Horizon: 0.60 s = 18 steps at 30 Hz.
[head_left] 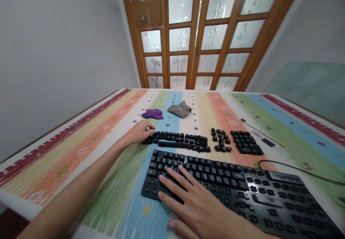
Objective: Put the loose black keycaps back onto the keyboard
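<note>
My left hand (140, 131) is at the left end of a group of loose black keycaps (178, 138), its fingers curled and pinched together. Whatever lies between those fingertips is hidden. A long space bar keycap (172, 145) lies in the front row of that group. My right hand (194, 199) rests with fingers spread on the left part of a black keyboard (258, 199). Keycaps sit on the upper left of the keyboard. Its right part and some of its lower left show bare key posts.
Behind the keycaps lie a purple cloth (152, 114) and a grey cloth (179, 109). More loose keycaps (220, 138) and a number-pad block of keycaps (245, 142) are to the right. A thin tool (261, 134), a small black piece (268, 142) and a cable (304, 172) lie beyond.
</note>
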### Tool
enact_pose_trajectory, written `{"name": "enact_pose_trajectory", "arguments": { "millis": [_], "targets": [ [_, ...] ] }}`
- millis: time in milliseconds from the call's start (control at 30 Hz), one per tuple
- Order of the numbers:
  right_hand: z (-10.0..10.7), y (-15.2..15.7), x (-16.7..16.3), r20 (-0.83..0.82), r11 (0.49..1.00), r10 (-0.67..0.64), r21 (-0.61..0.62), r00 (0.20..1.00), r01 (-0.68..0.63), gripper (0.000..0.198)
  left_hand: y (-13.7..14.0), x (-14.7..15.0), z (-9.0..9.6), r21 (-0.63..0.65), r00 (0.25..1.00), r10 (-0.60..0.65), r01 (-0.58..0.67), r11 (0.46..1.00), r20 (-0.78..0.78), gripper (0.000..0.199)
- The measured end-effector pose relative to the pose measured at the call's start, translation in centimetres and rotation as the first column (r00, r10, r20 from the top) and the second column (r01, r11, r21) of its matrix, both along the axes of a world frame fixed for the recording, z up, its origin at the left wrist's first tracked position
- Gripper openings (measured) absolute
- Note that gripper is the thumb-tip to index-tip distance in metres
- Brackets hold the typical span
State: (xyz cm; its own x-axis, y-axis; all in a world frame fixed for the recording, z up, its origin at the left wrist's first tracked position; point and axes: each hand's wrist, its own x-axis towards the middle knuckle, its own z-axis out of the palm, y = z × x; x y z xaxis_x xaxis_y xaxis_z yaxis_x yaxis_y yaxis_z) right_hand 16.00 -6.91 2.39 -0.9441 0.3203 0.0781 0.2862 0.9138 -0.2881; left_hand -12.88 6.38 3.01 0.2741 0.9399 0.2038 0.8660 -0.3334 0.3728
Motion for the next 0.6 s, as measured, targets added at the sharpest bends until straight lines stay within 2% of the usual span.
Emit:
{"name": "enact_pose_trajectory", "arguments": {
  "millis": [200,333,467,600],
  "targets": [
    [0.3,-0.5,0.9,-0.007,0.993,-0.034,0.109,0.999,0.034,0.045,1.0,-0.4,-0.3,-0.187,0.999,-0.025,0.019,0.982,-0.033,0.018],
    [-0.1,-0.5,1.5,-0.078,0.985,-0.067,0.156,0.995,0.078,0.041,1.2,-0.7,-0.9,-0.243,1.000,-0.010,0.004,0.970,-0.023,0.029],
    [-0.3,-0.6,1.6,-0.128,0.971,-0.087,0.212,0.988,0.113,0.038,1.2,-0.7,-1.1,-0.193,0.998,0.038,-0.028,0.981,0.046,0.026],
    [-0.6,-0.7,1.4,-0.202,0.946,-0.128,0.269,0.971,0.181,0.037,0.1,-0.5,0.3,-0.078,0.986,0.059,-0.047,0.996,0.158,0.033]
  ]
}}
